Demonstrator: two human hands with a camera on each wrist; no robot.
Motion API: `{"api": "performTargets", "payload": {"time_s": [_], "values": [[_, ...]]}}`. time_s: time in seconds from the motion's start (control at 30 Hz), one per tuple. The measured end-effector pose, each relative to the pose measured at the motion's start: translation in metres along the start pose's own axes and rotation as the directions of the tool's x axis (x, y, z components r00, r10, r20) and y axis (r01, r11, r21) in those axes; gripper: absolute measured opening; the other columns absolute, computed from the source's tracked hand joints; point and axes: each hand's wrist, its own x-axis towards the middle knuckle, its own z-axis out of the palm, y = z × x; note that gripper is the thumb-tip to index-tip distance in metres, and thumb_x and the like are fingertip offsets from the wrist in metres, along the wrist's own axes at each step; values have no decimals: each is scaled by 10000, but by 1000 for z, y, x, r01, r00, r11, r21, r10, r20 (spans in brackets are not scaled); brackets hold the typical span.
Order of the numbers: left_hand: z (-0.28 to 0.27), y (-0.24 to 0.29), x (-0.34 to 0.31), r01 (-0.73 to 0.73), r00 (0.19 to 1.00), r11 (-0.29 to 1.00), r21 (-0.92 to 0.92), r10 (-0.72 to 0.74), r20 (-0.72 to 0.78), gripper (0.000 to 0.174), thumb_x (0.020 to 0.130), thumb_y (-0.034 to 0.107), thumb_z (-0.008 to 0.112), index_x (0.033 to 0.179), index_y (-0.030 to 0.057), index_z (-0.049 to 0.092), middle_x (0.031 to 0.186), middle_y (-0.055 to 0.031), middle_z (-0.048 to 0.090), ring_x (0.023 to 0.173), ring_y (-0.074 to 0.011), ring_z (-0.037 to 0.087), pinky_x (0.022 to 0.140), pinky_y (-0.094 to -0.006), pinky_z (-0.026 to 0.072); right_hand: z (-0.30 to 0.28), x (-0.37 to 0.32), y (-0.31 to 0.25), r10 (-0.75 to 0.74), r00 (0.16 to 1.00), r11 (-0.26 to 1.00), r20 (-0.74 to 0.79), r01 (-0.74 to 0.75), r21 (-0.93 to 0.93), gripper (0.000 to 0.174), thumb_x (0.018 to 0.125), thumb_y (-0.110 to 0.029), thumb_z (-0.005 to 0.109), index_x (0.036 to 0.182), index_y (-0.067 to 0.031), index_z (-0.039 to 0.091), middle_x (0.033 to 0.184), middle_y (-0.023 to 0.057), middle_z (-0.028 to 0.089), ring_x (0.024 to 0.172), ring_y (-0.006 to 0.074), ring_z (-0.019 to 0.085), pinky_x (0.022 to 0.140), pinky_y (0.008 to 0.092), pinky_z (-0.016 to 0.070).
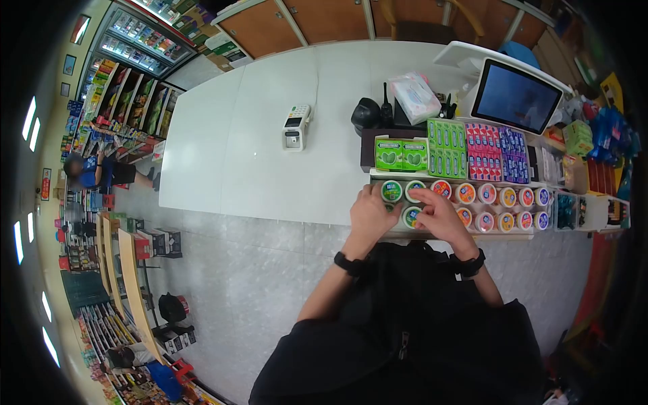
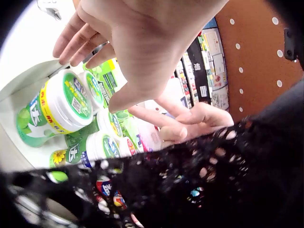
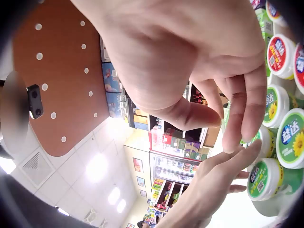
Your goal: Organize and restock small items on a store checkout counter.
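White-lidded chewing gum jars with green labels [image 1: 391, 191] stand upright at the left end of a two-row tray [image 1: 455, 235]. Beside these jars is my left hand [image 1: 371, 214], its fingers long and fairly straight at the tray's left end. My right hand [image 1: 442, 219] hovers over the front jars, fingers loosely bent. In the right wrist view, its thumb and fingers are apart with no jar between them. The left wrist view shows a green gum jar [image 2: 76, 102] just beyond the left fingertips. Red-labelled jars [image 3: 278, 56] appear in the right wrist view.
Behind the tray stand boxes of green gum packs [image 1: 401, 155] and pink gum packs [image 1: 483, 150]. A card terminal [image 1: 295, 128] sits on the white counter [image 1: 229, 148]. A screen [image 1: 518, 94] is at the back right, near a black scanner [image 1: 366, 113] and wrapped tissues [image 1: 414, 98].
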Motion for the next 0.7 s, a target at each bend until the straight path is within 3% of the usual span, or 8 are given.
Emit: {"api": "performTargets", "payload": {"time_s": [0.1,0.3,0.4,0.47,0.57,0.63,0.67,0.7], "values": [[14,-3,5,-27,999,996,79,23,50,620,681,302,797,1161,-17,569,1026,-207,638,930,-356,652,767,-417,541,2,1,1,10,1000,1000,-26,-11,-17,572,771,98,516,1336,26,468,1366,199,530,697,95,630,623,234,533],[15,-6,11,10,998,997,77,-15,68,489,702,259,757,1070,-4,573,917,-196,653,855,-358,664,731,-420,554,0,2,11,-3,997,1000,-80,3,-8,548,772,44,557,1317,39,501,1302,208,584,704,99,651,602,243,530],[5,-6,11,-28,999,998,55,27,19,430,713,240,734,1053,26,580,899,-190,662,822,-361,668,716,-432,552,4,3,10,1,997,999,-78,-4,-34,555,772,31,560,1324,38,498,1296,201,589,704,101,647,601,240,524],[-5,-4,7,-49,998,997,-67,47,-35,450,707,262,768,1074,52,614,920,-169,679,827,-355,671,710,-429,547,7,3,7,1,996,1000,-87,-2,-19,561,772,19,562,1329,35,496,1296,196,588,703,102,645,600,238,520],[-30,2,0,-87,992,990,-108,76,-104,482,703,244,782,1111,51,615,927,-154,675,807,-328,674,696,-406,548,15,0,-17,-46,999,997,-7,46,-63,639,762,45,538,1393,25,444,1185,169,645,665,100,635,589,239,516],[-50,1,-2,-89,986,990,-108,73,-149,499,698,229,791,1127,46,612,935,-148,673,796,-309,673,689,-394,548,22,2,-40,-89,991,981,99,104,-161,707,757,-36,579,1441,-7,403,811,135,704,561,108,614,550,263,491],[-59,-2,-2,-88,978,990,-112,65,-197,517,693,214,799,1142,42,609,944,-141,671,785,-289,673,682,-381,549,26,6,-45,-96,986,979,133,118,-167,760,749,-59,588,1476,-56,367,621,102,656,524,126,618,543,275,490],[-65,-6,-1,-99,979,989,-107,77,-191,517,693,214,799,1142,42,609,944,-141,671,785,-289,673,682,-381,549,32,11,-51,-101,987,980,122,120,-159,760,749,-59,588,1476,-56,367,621,102,656,524,126,618,543,275,490]]}}
